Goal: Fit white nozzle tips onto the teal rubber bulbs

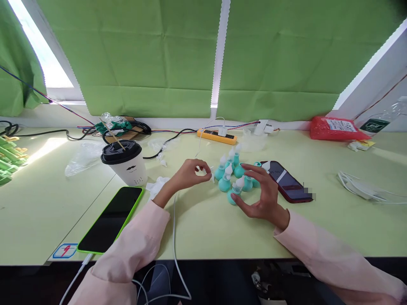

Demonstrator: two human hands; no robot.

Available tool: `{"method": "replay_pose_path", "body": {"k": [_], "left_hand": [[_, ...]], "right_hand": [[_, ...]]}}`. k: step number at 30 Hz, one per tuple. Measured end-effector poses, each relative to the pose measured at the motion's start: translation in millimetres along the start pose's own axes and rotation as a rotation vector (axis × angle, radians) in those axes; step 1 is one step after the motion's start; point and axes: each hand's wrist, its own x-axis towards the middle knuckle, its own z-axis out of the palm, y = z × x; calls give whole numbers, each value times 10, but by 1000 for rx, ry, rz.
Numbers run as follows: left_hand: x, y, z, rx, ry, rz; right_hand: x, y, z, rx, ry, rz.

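Observation:
Several small round teal bottles with whitish, tapered tips stand upright in a tight cluster mid-table; a front bottle (224, 184) is among them. My left hand (190, 174) is just left of the cluster, thumb and forefinger pinched on a small white piece (213, 175) whose exact shape is too small to make out. My right hand (265, 195) curves around the cluster's right side with thumb and fingers wide apart. Its thumb tip overlaps the nearest bottle (232, 197); whether it touches is unclear. The right fingers partly hide the rear bottles.
A lidded paper cup (129, 169) and a green-cased phone (111, 220) stand left. Another phone (289, 182) lies right of the bottles. Behind are a yellow power strip (216, 136) and a red package (333, 128). A white cable (174, 228) runs over the front edge.

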Motion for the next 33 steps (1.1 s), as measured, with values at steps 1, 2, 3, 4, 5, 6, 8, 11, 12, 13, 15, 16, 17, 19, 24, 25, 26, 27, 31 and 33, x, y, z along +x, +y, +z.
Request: {"method": "replay_pose_path", "body": {"k": [1,2,3,4,5,6,8,11,12,13,15,16,17,19,24,25,26,27,31,33], "left_hand": [[-21,59,-55,-166,-57,-28],[-43,113,-99,-316,-125,-47],[-64,161,-129,-446,-215,-51],[-84,201,-145,-551,-315,-52],[-104,231,-147,-630,-411,-53],[-122,252,-138,-684,-493,-57],[-154,266,-95,-739,-593,-79],[-185,232,-25,-763,-638,-128],[-190,214,-8,-766,-649,-144],[-192,195,3,-768,-663,-161],[-190,164,14,-772,-688,-194],[-187,153,16,-779,-692,-208],[-183,146,16,-787,-689,-220],[-177,142,13,-807,-672,-238],[-176,151,7,-804,-648,-244],[-178,150,7,-773,-621,-234],[-179,148,8,-737,-589,-222],[-181,145,10,-702,-557,-208],[-184,144,27,-657,-450,-158],[-187,154,35,-638,-429,-143]], "right_hand": [[-7,-9,-13,-35,88,-51],[-21,-23,-22,-70,166,-103],[-40,-41,-27,-95,216,-156],[-63,-63,-27,-100,221,-215],[-88,-89,-21,-82,195,-269],[-111,-117,-10,-61,132,-311],[-150,-168,22,-15,-29,-335],[-188,-216,78,73,-241,-308],[-197,-223,95,113,-282,-302],[-206,-225,109,153,-305,-297],[-220,-224,130,218,-304,-263],[-226,-222,136,244,-291,-236],[-232,-219,141,266,-278,-210],[-240,-214,147,299,-258,-166],[-247,-208,160,329,-248,-53],[-248,-210,163,332,-253,-13],[-250,-213,167,337,-254,29],[-252,-218,171,346,-253,70],[-261,-248,191,416,-256,209],[-266,-261,201,451,-264,262]]}}
